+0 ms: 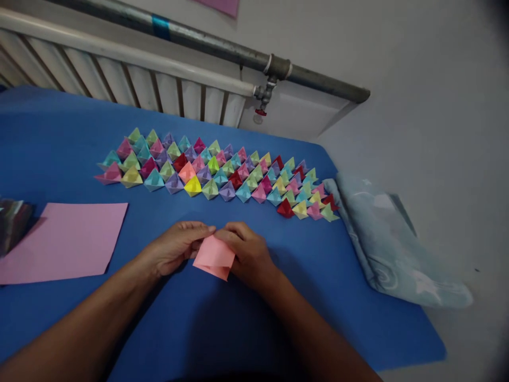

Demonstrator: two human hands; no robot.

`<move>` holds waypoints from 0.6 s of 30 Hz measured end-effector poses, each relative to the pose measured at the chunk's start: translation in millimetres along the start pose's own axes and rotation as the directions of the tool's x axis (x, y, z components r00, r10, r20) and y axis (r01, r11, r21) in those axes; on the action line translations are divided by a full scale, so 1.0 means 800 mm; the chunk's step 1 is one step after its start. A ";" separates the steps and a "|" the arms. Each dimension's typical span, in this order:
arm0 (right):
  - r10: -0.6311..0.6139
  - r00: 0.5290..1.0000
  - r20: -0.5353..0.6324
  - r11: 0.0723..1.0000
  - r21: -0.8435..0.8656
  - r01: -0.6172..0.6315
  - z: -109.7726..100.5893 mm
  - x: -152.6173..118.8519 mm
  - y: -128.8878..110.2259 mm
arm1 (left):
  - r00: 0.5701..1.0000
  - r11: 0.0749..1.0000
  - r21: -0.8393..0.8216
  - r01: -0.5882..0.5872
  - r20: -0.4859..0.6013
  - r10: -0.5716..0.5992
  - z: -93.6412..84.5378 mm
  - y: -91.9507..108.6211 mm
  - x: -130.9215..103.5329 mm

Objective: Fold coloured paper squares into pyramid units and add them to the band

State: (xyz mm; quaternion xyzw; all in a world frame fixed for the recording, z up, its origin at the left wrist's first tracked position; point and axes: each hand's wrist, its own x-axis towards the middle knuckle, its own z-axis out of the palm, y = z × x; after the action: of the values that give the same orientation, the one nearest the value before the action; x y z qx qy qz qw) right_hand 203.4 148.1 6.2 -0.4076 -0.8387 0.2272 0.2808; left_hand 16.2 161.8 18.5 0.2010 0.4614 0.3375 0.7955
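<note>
Between my two hands is a small salmon-pink sheet of folded paper (214,254), lifted over the blue table. My left hand (177,245) pinches its upper left edge with thumb and fingers. On the other side my right hand (248,252) grips the upper right edge, thumb on top and the other fingers partly hidden behind the paper. The paper's lower edge gapes a little, showing its layers. Just beyond my hands stand rows of several folded paper boats (209,189) in pink, green, blue, purple, yellow and red.
A pink sheet (67,241) lies at the left, beside a dark, shiny packet (14,223). A folded grey-blue cloth (382,239) rests along the right edge of the blue table (159,339). Behind are a white radiator (139,79) and a metal pipe (218,45) with a red-handled valve (261,112).
</note>
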 end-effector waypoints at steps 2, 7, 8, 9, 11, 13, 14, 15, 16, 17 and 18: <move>-0.025 0.999 0.033 1.000 -0.006 0.025 -0.004 0.001 -0.002 | 0.999 1.000 0.027 -0.014 -0.048 0.015 0.000 0.003 -0.001; 0.100 0.995 0.012 0.981 0.165 -0.100 -0.019 0.007 0.002 | 0.976 0.984 0.133 -0.116 -0.167 0.137 0.000 0.008 -0.002; 0.206 0.978 -0.012 0.948 0.250 -0.197 -0.022 0.009 0.003 | 0.968 0.977 0.154 -0.150 -0.179 0.177 0.001 0.008 -0.002; 0.328 0.945 -0.014 0.887 0.349 -0.303 -0.024 0.011 0.002 | 0.959 0.967 0.176 -0.183 -0.185 0.215 0.001 0.007 -0.002; 0.516 0.854 0.064 0.712 0.521 -0.469 -0.025 0.014 -0.003 | 0.944 0.947 0.216 -0.237 -0.179 0.277 0.002 0.005 -0.002; 0.569 0.802 0.183 0.577 0.606 -0.548 -0.022 0.016 -0.010 | 0.940 0.933 0.245 -0.264 -0.153 0.306 0.004 0.001 -0.002; 0.566 0.792 0.228 0.537 0.627 -0.564 -0.019 0.017 -0.014 | 0.938 0.927 0.256 -0.273 -0.141 0.316 0.004 0.000 -0.003; 0.559 0.787 0.261 0.507 0.644 -0.574 -0.015 0.017 -0.016 | 0.936 0.922 0.264 -0.282 -0.134 0.325 0.005 -0.002 -0.003; 0.556 0.781 0.283 0.479 0.659 -0.580 -0.012 0.017 -0.018 | 0.932 0.918 0.267 -0.293 -0.132 0.336 0.006 -0.003 -0.004; 0.559 0.775 0.296 0.453 0.674 -0.584 -0.009 0.017 -0.020 | 0.928 0.915 0.265 -0.306 -0.133 0.348 0.007 -0.003 -0.004; 0.566 0.768 0.300 0.429 0.688 -0.585 -0.007 0.017 -0.020 | 0.924 0.913 0.259 -0.315 -0.134 0.357 0.008 -0.004 -0.005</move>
State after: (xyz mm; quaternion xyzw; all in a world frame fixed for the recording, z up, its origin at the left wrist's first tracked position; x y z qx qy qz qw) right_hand 191.4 150.7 23.8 -0.5116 -0.4799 0.6377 0.3181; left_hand 21.5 157.0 22.0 0.3381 0.5255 0.4301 0.6516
